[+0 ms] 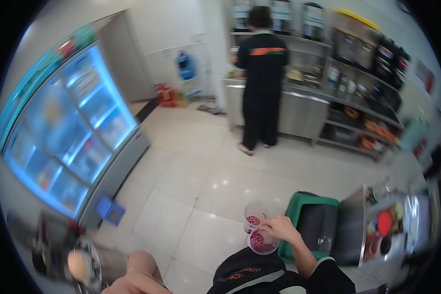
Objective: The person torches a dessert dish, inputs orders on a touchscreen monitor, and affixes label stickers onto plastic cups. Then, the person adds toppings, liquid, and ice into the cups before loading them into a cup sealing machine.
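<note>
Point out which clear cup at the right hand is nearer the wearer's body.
The lower cup, which appears just above the lettered black clothing; the upper cup is farther out, beyond the lower one.

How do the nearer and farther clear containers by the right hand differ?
The nearer container shows a broad patch of pink pieces; the farther container shows a smaller patch, with clear wall beyond it. The right hand has its fingers at the nearer container's rim; whether they touch the farther container is unclear. The nearer container is close to the apron, the farther container beyond it. Both are see-through.
</note>
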A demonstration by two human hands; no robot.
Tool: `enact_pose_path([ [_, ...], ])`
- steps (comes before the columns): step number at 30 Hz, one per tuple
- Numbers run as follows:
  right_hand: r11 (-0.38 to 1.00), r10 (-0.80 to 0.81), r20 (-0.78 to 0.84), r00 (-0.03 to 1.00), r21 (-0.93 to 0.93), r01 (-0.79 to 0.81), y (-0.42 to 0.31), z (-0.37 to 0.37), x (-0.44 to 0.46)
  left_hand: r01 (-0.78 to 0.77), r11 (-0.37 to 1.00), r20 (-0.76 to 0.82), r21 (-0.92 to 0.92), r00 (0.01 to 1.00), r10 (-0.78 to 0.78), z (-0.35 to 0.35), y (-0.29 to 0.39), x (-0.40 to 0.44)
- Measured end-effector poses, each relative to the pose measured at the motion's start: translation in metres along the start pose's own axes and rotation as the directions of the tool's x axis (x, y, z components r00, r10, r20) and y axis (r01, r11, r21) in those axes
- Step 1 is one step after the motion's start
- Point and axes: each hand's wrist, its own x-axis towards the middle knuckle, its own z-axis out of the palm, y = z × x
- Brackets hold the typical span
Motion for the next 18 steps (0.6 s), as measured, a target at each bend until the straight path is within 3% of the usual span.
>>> enact_pose_path([
  [1,0.996,0.087,-0.043,0.995,-0.009,-0.088,0.0,-0.003,-0.005,-0.157,0.971,0.058,-0.178,0.984,0.17,-0.015,-0.029,0.015],
  [3,0.973,0.23,-0.125,0.965,-0.001,-0.232,0.013,-0.011,-0.01,-0.404,0.757,0.044,-0.514,0.869,0.493,-0.018,-0.093,0.056],
  [7,0.897,0.421,-0.244,0.874,-0.034,-0.441,0.051,-0.02,-0.01,-0.313,0.655,0.065,-0.688,0.872,0.485,-0.012,-0.17,0.089],
  [8,0.868,0.469,-0.249,0.847,-0.047,-0.494,0.062,-0.025,-0.005,-0.364,0.584,0.028,-0.725,0.832,0.554,-0.007,-0.191,0.102],
  [11,0.807,0.556,-0.26,0.79,-0.057,-0.587,0.099,-0.043,0.016,0.08,0.776,0.247,-0.626,0.964,0.1,-0.021,-0.221,0.11],
  [14,0.755,0.631,-0.228,0.742,-0.04,-0.654,0.142,-0.065,0.047,0.077,0.85,0.18,-0.521,0.984,0.021,-0.013,-0.271,0.129],
  [17,0.757,0.626,-0.261,0.734,-0.019,-0.653,0.195,-0.088,0.087,0.059,0.878,0.326,-0.474,0.939,0.113,-0.02,-0.332,0.172],
  [18,0.764,0.616,-0.279,0.736,-0.015,-0.645,0.209,-0.097,0.101,-0.024,0.869,0.372,-0.494,0.898,0.236,-0.028,-0.363,0.178],
])
